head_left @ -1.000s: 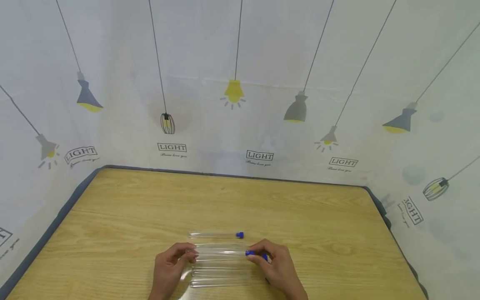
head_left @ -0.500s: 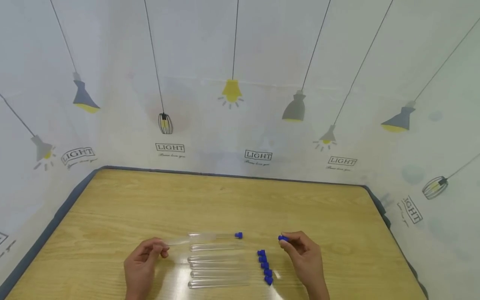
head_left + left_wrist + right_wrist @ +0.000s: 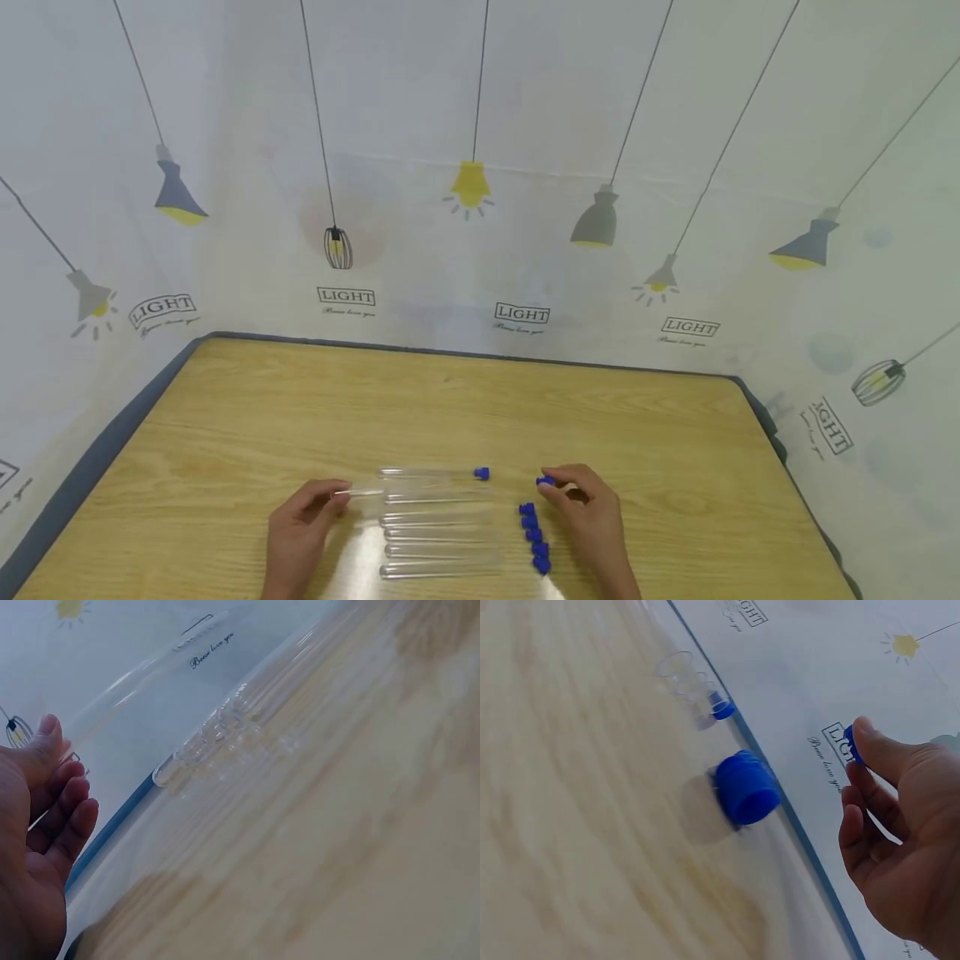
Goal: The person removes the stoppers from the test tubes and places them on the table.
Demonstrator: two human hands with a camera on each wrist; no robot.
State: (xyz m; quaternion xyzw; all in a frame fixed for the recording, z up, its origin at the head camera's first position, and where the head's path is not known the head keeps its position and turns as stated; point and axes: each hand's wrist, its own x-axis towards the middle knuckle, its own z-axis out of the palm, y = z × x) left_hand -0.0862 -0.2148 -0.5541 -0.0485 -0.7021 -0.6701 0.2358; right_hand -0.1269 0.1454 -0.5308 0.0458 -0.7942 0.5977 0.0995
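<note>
My left hand [image 3: 300, 525] pinches a clear test tube [image 3: 365, 492] by its left end; the tube slants up from the fingers in the left wrist view. Between thumb and forefinger, my right hand [image 3: 594, 510] holds a blue cap [image 3: 545, 481], apart from the tube. Several uncapped test tubes [image 3: 420, 572] lie side by side on the table between the hands, rounded ends to the left. Beyond them lies one test tube [image 3: 423, 473] with a blue stopper [image 3: 482, 473] at its right end. Several loose blue caps [image 3: 533, 535] form a column right of the tubes.
The wood-grain table [image 3: 450, 400] stretches away behind the tubes, with a dark blue edge. A white sheet [image 3: 412, 108] printed with hanging lamps surrounds its far side and both flanks.
A second ago both hands were at one tube with a blue cap at its right end. Tube and cap then parted widely; now both hands have come slightly back toward each other.
</note>
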